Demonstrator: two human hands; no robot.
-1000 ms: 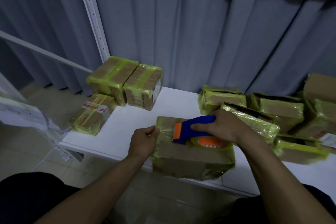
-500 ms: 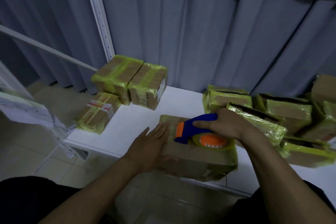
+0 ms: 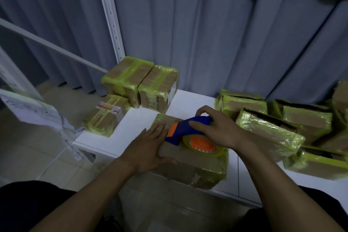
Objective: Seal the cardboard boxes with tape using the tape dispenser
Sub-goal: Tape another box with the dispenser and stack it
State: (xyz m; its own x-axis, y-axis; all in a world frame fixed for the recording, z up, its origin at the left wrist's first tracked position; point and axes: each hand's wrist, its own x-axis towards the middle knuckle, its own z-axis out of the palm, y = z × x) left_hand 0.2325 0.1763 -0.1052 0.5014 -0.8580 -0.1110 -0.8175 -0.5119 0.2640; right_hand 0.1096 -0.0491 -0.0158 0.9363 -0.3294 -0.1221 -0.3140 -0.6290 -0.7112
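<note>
A white shelf board (image 3: 188,103) carries a cardboard box (image 3: 188,165) at its front edge. Behind and left of that box, two yellow-taped boxes (image 3: 128,81) stand touching. A labelled box (image 3: 105,117) lies farther left, and a heap of taped boxes (image 3: 263,132) lies to its right.

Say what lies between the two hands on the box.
The blue and orange tape dispenser, gripped by the right hand; the left hand lies flat on the box beside it. Head view.

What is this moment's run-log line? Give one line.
left hand: flat on brown cardboard box | right hand: grips blue-and-orange plastic tape dispenser on box top | step: taping
</note>
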